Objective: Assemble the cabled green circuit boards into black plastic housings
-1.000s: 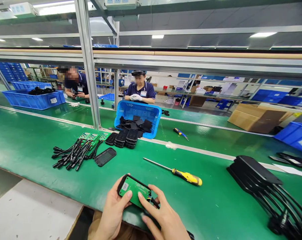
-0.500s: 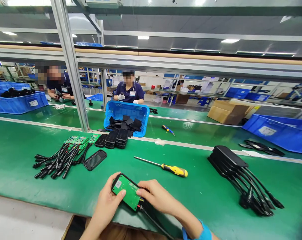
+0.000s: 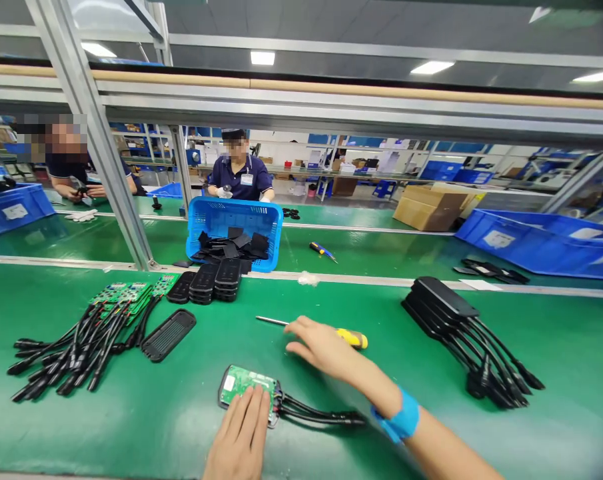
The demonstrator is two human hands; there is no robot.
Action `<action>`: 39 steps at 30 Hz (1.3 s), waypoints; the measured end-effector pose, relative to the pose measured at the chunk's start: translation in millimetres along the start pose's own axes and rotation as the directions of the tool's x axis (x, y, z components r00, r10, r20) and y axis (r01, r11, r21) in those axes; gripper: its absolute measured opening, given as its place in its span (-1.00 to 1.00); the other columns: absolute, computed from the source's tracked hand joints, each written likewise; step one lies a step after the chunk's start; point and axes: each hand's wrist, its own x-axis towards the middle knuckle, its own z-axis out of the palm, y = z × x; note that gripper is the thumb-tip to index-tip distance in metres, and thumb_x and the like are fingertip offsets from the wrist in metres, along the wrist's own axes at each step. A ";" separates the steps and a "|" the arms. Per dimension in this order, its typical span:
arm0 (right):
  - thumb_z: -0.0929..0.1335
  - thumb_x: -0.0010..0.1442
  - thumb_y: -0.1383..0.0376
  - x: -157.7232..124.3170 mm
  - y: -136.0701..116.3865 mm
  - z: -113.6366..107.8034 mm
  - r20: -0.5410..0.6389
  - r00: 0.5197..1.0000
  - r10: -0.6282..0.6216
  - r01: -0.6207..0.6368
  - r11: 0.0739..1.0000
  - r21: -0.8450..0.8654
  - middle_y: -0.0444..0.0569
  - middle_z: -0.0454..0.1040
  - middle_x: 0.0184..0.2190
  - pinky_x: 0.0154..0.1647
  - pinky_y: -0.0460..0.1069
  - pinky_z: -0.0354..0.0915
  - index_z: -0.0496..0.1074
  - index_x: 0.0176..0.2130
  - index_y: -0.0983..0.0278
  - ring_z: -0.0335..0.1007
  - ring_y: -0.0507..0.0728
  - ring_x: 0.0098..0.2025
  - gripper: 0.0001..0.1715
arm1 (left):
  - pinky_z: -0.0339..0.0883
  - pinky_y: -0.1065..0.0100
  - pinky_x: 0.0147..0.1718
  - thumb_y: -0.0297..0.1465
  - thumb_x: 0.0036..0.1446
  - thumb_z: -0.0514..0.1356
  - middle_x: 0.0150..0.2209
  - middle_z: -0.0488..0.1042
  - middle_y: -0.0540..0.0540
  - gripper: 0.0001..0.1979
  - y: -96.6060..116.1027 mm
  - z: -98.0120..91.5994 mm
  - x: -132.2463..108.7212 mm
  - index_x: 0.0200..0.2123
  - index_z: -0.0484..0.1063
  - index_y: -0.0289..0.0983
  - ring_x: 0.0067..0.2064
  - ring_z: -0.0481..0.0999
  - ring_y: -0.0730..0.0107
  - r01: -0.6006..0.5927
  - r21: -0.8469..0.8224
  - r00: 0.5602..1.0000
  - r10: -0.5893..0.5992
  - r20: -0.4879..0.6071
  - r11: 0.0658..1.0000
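Note:
On the green worktop lies a green circuit board [image 3: 245,381] in a black housing [image 3: 223,398], its black cables [image 3: 317,413] trailing right. My left hand [image 3: 244,430] rests on the board with fingers stretched out flat. Over the yellow-handled screwdriver [image 3: 352,338] my right hand [image 3: 321,347] reaches with fingers apart, hiding part of the shaft and handle; I cannot tell whether it touches. A blue band [image 3: 402,415] circles the right wrist. Left of the board, a black ribbed cover [image 3: 168,335] lies flat.
Boards with cables [image 3: 116,307] are heaped at left, beside stacked black housings [image 3: 204,283]. A blue basket [image 3: 235,212] of black pieces stands behind them. Finished-looking black units [image 3: 446,307] with cables lie at right. A metal post [image 3: 88,133] rises at left; a co-worker [image 3: 238,170] sits across.
The housing with the board has gone from both hands down onto the worktop. My right hand has let go and moved up to the screwdriver; my left hand now lies flat on the board.

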 end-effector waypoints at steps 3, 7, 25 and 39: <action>0.38 0.19 0.44 -7.6 31.3 -6.0 -0.085 0.981 0.176 -0.189 0.965 -0.181 0.30 0.49 -0.20 -0.27 0.13 0.38 0.46 -0.18 0.41 0.49 0.37 -0.19 -0.86 | 0.04 0.20 0.25 -0.63 0.06 -0.02 0.20 0.41 -0.18 -0.39 1.3 -3.6 1.9 0.22 0.31 -0.42 0.25 0.28 0.14 0.042 -0.053 0.999 -0.041 0.024 0.998; 0.36 0.24 0.40 -17.8 35.0 -12.9 -0.119 0.972 0.202 -0.227 0.939 -0.259 0.17 0.51 -0.37 -0.31 0.05 0.37 0.38 -0.38 0.29 0.50 0.29 -0.27 -0.87 | 0.10 0.13 0.23 -0.61 -0.05 0.02 0.20 0.39 -0.27 -0.30 3.8 -12.7 6.1 0.24 0.26 -0.43 0.25 0.27 0.06 0.082 -0.178 0.994 -0.067 0.089 0.981; 0.24 0.29 0.26 11.9 -80.9 -2.6 -0.544 0.839 -0.027 0.261 0.896 0.359 -0.16 0.34 -0.53 -0.48 -0.11 0.16 0.24 -0.41 0.20 0.23 0.01 -0.52 -0.79 | 0.39 0.13 0.01 -0.65 0.07 -0.03 0.07 0.51 -0.31 -0.51 8.8 -25.7 20.8 0.07 0.41 -0.42 0.10 0.48 0.02 0.127 -0.082 0.991 -0.123 0.050 0.989; 0.23 0.15 0.29 31.2 -121.8 21.5 -0.411 0.869 -0.275 0.459 0.759 0.462 -0.25 0.15 -0.66 -0.62 -0.12 0.03 0.09 -0.51 0.17 0.00 -0.03 -0.65 -0.77 | 0.40 0.08 -0.11 -0.50 0.18 0.08 -0.19 0.57 -0.26 -0.63 24.1 27.0 -3.5 0.06 0.42 -0.29 -0.15 0.54 -0.01 0.151 -0.119 0.988 -0.153 -0.009 0.981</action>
